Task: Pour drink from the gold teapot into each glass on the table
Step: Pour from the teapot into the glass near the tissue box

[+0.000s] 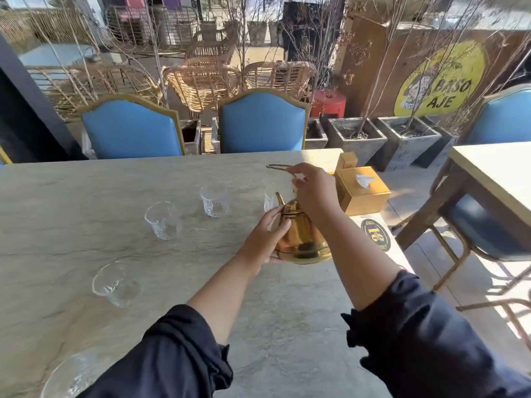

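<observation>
The gold teapot [301, 234] stands on the pale stone table [86, 191] toward its right side, spout pointing away and left. My left hand [267, 237] wraps its left flank. My right hand [311, 191] is over the lid and pinches the thin wire handle [277, 166], which is raised. Several empty clear glasses stand in an arc: one [270, 198] just behind the spout, one [215, 201] further left, one [163, 221], one nearer [115, 282], and one at the bottom left edge [71, 374], partly hidden by my sleeve.
A gold tissue box [362, 193] and a small gold box [347, 160] sit at the table's right edge, near a round table-number sticker [375, 235]. Two blue chairs [261, 122] face me across the table. Another table [494, 173] stands to the right.
</observation>
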A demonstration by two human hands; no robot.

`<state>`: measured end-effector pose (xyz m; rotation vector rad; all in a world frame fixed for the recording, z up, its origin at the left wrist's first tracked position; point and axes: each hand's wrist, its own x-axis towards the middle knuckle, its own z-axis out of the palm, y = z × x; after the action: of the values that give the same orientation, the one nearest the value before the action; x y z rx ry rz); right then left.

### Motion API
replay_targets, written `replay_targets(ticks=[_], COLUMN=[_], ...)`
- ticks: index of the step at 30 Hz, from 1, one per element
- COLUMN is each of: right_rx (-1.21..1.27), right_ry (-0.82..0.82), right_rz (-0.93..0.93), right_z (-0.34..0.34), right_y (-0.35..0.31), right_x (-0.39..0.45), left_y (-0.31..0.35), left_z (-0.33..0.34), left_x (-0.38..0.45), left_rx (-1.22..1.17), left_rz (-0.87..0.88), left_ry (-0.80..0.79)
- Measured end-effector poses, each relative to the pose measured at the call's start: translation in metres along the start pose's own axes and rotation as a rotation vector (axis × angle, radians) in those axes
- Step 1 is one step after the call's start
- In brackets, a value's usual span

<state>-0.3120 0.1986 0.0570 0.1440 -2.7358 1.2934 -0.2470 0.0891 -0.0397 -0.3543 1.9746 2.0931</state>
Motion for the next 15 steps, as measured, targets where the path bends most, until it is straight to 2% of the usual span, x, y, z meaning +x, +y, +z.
replay_targets(ticks=[15], right_rx=[-0.079], right_ry=[-0.004], right_rz=[-0.042], right_z=[0.003], right_y=[-0.004], right_x=[0.013], left_y=[0.004], left_z=[0.003], left_x=[0.007], left_rx=[-0.028], left_rz=[-0.067], left_ry=[-0.007])
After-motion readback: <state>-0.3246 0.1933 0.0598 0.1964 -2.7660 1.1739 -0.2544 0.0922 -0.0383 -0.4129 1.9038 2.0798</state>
